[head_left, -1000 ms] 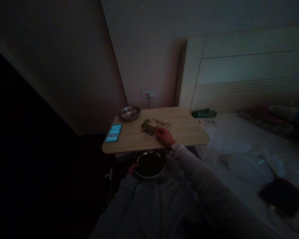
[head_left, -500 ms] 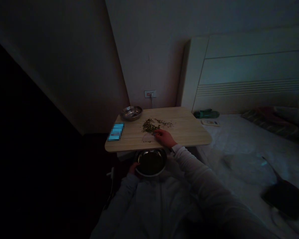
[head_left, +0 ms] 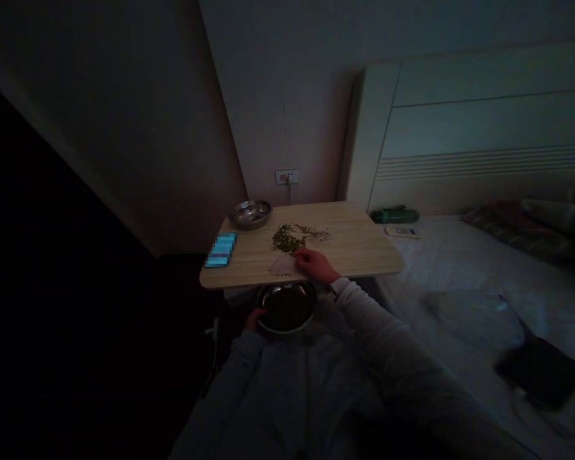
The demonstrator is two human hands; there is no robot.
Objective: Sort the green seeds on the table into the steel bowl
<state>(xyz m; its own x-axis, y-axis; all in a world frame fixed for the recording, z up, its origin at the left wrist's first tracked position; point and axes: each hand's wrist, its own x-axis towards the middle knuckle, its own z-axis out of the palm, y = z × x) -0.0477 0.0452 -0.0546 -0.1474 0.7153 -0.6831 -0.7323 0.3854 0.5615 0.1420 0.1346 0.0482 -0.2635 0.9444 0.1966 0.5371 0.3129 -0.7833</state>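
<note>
My left hand (head_left: 254, 320) grips the left rim of a metal bowl (head_left: 311, 314) held below the table's near edge; dark contents fill it, too dim to name. My right hand (head_left: 315, 264) is over the table's near part, fingers pinched together at the near side of a loose heap of small green grains (head_left: 286, 239). Whatever lies between those fingertips is too small to make out. Darker bits (head_left: 320, 234) are scattered to the right of the heap. A pale, thin patch with a few grains along its edge lies left of my right hand.
The small wooden table (head_left: 364, 246) carries a second metal bowl (head_left: 250, 215) at its back left and a lit phone (head_left: 221, 250) at its left edge. To the right is a bed (head_left: 412, 275) with a green bottle (head_left: 395, 214), a remote (head_left: 402, 232) and a dark flat object (head_left: 541, 372).
My right hand stays pinched near the heap, its fingertips slightly shifted. My left hand still grips the bowl. The whole view has moved a little.
</note>
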